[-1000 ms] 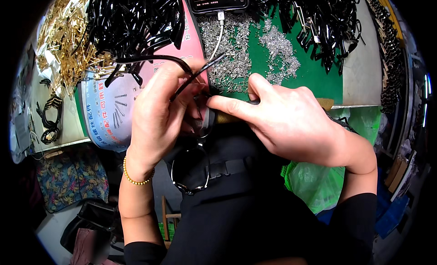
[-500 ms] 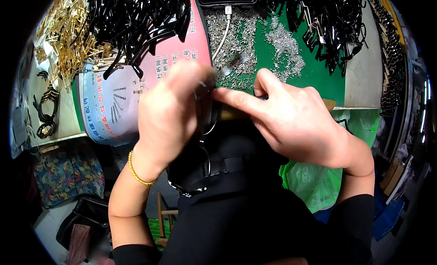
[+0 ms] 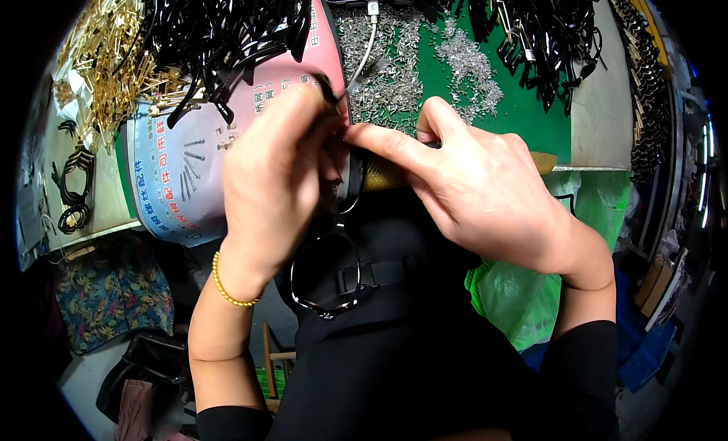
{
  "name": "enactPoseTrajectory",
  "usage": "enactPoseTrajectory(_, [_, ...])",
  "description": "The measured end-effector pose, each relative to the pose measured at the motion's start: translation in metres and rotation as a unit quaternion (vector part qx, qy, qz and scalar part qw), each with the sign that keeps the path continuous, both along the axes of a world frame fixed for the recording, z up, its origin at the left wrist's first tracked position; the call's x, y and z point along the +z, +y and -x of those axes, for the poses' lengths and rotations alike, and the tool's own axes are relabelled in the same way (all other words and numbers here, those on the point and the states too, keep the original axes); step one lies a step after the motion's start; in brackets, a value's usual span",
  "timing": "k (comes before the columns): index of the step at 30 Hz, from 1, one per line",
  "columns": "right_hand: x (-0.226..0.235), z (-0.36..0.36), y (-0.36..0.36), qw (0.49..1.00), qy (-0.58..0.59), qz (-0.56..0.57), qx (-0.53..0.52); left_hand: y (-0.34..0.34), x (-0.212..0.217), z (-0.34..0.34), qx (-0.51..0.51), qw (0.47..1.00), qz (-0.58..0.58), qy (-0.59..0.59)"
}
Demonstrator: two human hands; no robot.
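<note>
While the left hand [image 3: 269,175], left of centre in the head view, is clamped on dark eyeglasses [image 3: 326,314] whose rims hang at mid-picture, the right hand [image 3: 485,183], right of centre, stretches its index finger to the left fingertips; whether its curled fingers grip anything cannot be told. Small metal pieces [image 3: 387,69] lie at top centre, glossy black strips [image 3: 227,24] at upper left.
</note>
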State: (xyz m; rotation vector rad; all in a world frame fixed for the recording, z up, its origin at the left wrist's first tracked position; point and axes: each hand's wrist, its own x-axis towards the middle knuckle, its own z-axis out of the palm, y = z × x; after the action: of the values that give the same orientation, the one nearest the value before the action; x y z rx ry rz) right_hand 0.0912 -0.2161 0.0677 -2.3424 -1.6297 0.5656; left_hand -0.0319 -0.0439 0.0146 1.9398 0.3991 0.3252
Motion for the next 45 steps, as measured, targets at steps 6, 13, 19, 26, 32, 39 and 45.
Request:
enactPoseTrajectory(6, [0.003, -0.003, 0.003, 1.000, -0.012, 0.013, 0.016, 0.002, 0.002, -0.003, 0.010, 0.999, 0.048, 0.021])
enactPoseTrajectory(13, [-0.009, -0.007, 0.004, 0.989, -0.130, -0.044, 0.062, 0.002, 0.007, -0.004, 0.009, 0.997, 0.078, 0.011])
enactPoseTrajectory(19, [-0.024, -0.005, 0.006, 0.970, -0.216, -0.096, 0.053, 0.000, 0.012, -0.006, 0.026, 0.994, 0.103, 0.032])
enactPoseTrajectory(26, [-0.029, -0.004, 0.009, 0.965, -0.228, -0.113, 0.055, 0.002, 0.010, -0.006, 0.017, 0.995, 0.094, 0.034])
enactPoseTrajectory(32, [-0.007, -0.007, 0.000, 0.984, -0.160, -0.071, 0.003, 0.003, 0.009, -0.002, 0.056, 0.988, 0.144, 0.029])
enactPoseTrajectory(39, [0.010, -0.017, -0.039, 0.996, -0.072, 0.009, -0.043, 0.036, -0.001, -0.045, 0.144, 0.984, 0.033, -0.103])
enactPoseTrajectory(45, [-0.002, -0.017, -0.048, 0.995, -0.096, 0.015, -0.034, 0.020, 0.004, -0.016, 0.250, 0.940, 0.089, -0.216])
